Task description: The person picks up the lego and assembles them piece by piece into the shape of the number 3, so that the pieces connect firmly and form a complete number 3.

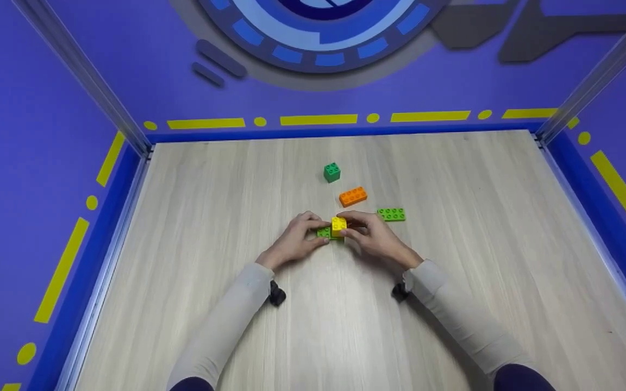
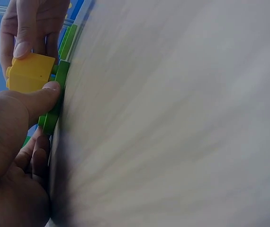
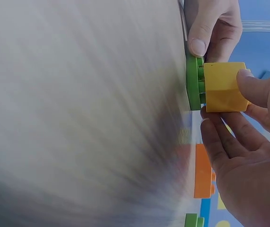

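A person works with two bare hands on a pale wood table (image 1: 210, 217). The left hand (image 1: 298, 237) holds a flat light green brick (image 1: 323, 232), with its thumb on the near side and its fingers on the far side, so its grip is pinched on that brick. The green brick lies on the table, in the middle, between the two hands. The right hand (image 1: 375, 239) has its thumb and fingers closed around a yellow block (image 1: 338, 225), which is tall and has bumps on top. The yellow block is over the right end of the green brick. Green bumps show in a thin gap under it, so it is not pushed all the way down; it is hard to tell if the two touch. An orange brick (image 1: 353, 196) lies a little way past the hands, turned at a slant. Farther back, and a bit to the left of the orange one, is a small dark green block (image 1: 332, 172). Another light green brick, the right-hand one (image 1: 393, 214), lies just beside the right hand, over to its right. The person wears light sleeves (image 1: 226, 320), with a small black thing (image 1: 276, 294) by each cuff. Blue walls (image 1: 324, 100) with yellow marks stand around the left, right and far sides.
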A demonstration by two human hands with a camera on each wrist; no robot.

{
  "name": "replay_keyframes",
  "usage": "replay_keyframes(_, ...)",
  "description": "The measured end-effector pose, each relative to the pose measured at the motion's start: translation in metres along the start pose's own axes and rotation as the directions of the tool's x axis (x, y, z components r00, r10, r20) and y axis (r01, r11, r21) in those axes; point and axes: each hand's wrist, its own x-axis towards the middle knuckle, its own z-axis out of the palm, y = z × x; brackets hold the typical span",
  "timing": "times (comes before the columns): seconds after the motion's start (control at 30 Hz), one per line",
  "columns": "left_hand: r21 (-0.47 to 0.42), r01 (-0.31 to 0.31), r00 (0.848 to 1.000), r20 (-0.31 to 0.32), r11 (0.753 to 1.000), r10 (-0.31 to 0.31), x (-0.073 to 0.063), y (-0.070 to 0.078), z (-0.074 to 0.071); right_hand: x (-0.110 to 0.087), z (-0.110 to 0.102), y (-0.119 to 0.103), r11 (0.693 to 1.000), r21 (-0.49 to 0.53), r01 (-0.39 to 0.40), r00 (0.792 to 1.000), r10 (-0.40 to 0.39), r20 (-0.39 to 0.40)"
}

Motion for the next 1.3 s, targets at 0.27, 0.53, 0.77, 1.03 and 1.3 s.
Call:
replay_keyframes(0.27, 0.005, 0.005, 1.000, -0.001, 1.000, -0.005, -0.0016, 0.0018, -0.0005, 0.0000, 0.0017, -0.0005, 1.000, 0.008, -0.004, 1.000, 0.004, 0.011)
replay_keyframes(0.53, 0.001, -0.002, 1.000, -0.003, 1.000, 0.002, -0.0016, 0.0011, 0.0006, -0.0004, 0.0022, -0.0001, 1.000, 0.026, 0.002, 1.000, -0.002, 0.025)
replay_keyframes(0.77, 0.008, -0.004, 1.000, -0.002, 1.000, 0.004, -0.0013, 0.0009, 0.0004, -0.0007, 0.0023, -0.0001, 1.000, 0.015, -0.012, 1.000, 0.012, 0.025)
replay_keyframes(1.03, 0.019, 0.019, 1.000, 0.007, 1.000, -0.019, -0.0014, 0.0017, 0.0001, -0.0004, 0.0016, -0.0009, 1.000, -0.002, -0.011, 0.999, 0.011, 0.033)
replay_keyframes(1.3, 0.013, 0.015, 1.000, 0.008, 1.000, -0.015, -0.0011, 0.0025, 0.0001, 0.0009, -0.0001, -0.0016, 1.000, -0.015, -0.006, 0.999, 0.006, 0.048)
